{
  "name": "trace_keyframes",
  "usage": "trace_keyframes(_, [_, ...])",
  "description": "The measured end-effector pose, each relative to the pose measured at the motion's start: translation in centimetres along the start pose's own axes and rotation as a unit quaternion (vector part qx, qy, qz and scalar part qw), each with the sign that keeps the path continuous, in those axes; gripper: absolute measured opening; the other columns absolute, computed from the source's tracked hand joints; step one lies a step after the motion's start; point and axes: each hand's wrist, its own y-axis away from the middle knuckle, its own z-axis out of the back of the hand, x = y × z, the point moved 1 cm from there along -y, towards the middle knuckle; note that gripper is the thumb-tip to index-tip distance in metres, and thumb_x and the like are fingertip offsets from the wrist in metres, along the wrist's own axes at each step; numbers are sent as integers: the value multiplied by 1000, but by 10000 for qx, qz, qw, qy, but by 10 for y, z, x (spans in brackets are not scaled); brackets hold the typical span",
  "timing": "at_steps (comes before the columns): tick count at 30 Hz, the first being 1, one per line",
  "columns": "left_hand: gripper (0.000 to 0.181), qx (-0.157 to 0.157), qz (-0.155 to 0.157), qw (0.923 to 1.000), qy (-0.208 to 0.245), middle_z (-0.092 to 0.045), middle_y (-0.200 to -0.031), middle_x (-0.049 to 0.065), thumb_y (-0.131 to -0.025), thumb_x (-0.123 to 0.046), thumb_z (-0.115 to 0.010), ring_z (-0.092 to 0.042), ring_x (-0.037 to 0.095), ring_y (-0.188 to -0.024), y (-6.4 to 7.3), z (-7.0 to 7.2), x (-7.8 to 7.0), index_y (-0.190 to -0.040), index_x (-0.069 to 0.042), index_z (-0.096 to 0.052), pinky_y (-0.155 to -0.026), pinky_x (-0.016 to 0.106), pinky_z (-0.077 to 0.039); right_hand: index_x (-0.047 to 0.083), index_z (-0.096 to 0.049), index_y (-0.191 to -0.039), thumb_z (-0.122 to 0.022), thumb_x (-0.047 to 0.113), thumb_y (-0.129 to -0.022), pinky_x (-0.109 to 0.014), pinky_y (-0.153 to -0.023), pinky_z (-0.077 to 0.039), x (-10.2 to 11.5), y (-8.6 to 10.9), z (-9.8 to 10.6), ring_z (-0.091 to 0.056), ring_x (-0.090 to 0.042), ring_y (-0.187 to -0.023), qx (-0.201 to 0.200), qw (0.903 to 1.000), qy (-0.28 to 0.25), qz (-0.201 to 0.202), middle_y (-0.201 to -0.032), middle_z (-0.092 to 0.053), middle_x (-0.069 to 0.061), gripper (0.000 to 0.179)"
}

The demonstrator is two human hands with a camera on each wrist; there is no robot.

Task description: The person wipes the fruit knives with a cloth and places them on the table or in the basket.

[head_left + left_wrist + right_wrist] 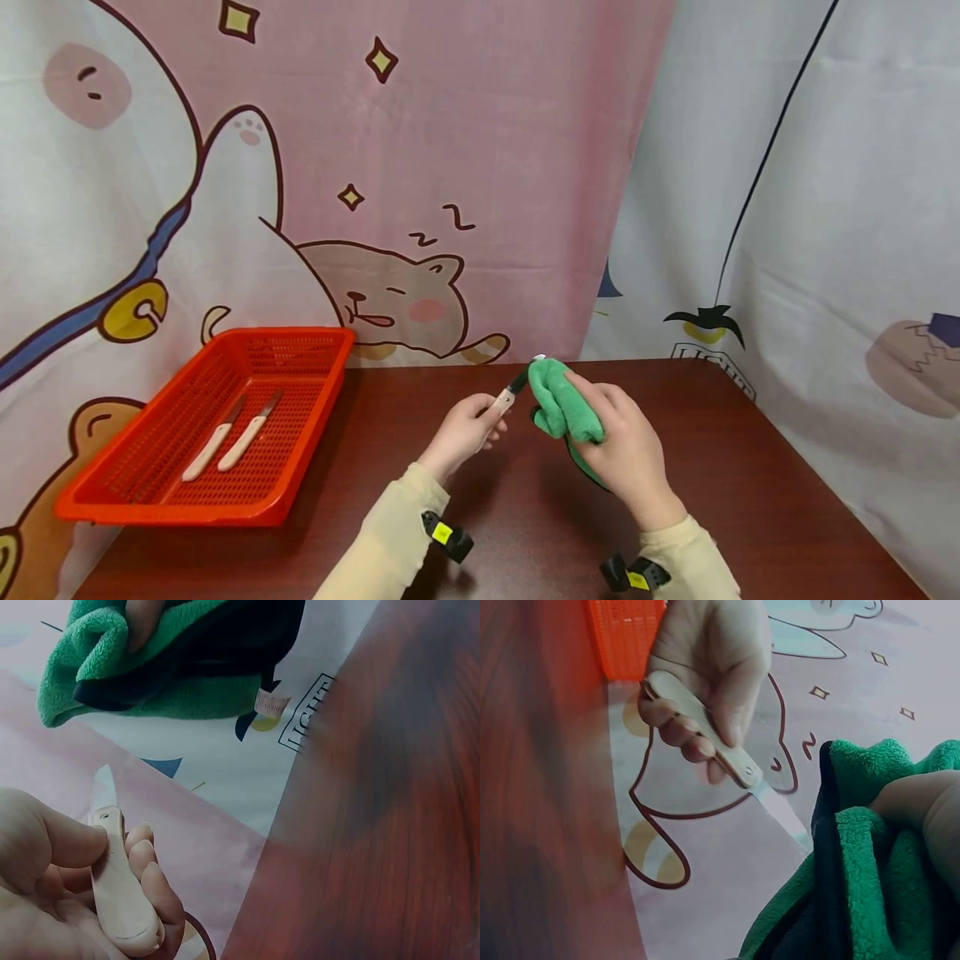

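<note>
Some room over tabletop (750,483), beneath knife (120,889) and cloth (561,400)

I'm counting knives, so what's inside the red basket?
The basket holds two pale-handled knives, side by side on its perforated floor. Its near rim hides the inner face below it.

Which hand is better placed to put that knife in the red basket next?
Probably the left hand: it holds the knife and is nearer the red basket, while the right hand grips the green cloth.
</note>
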Motion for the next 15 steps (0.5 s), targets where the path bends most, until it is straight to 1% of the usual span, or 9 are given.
trace_keyframes(3, [20,-42,-45,10000,28,-62,-79,9,-102,-16,-55,-57,22,-69,2,3,1,-105,1,-66,-67,42,-53,19,-60,-137,-78,-8,-63,-42,-63,-51,5,1,-5,-60,-28,-94,33,9999,-9,156,-108,-62,-10,81])
trace_keyframes(6, [22,-107,-66,9999,51,-61,-77,5,-103,-18,-55,-56,20,-69,5,6,0,-106,1,-66,-67,41,-53,20,-60,-137,-78,-9,-61,-41,-61,-52,9,3,-10,-60,-28,-95,148,9997,14,205,-109,-61,-8,83])
trace_keyframes(10, [22,-128,-80,9998,137,-61,-78,6,-103,-18,-54,-57,24,-71,8,9,-1,-106,1,-64,-64,34,-51,21,-61,-136,-81,-8,-60,-39,-61,-53,12,5,-17,-60,-28,-96,289,9993,43,233,-110,-61,-7,84])
trace_keyframes(13, [21,-111,-56,9998,185,-61,-80,8,-103,-16,-53,-57,26,-72,11,10,-2,-106,2,-63,-65,35,-51,21,-61,-136,-82,-9,-59,-39,-60,-53,15,6,-21,-60,-29,-97,328,9989,56,334,-110,-61,-7,85])
trace_keyframes(15, [22,-104,-46,9997,205,-61,-80,9,-103,-17,-53,-56,24,-71,13,11,-2,-106,2,-63,-66,37,-51,21,-60,-136,-83,-9,-58,-38,-59,-53,16,6,-24,-60,-29,-97,367,9985,63,393,-110,-60,-7,87])
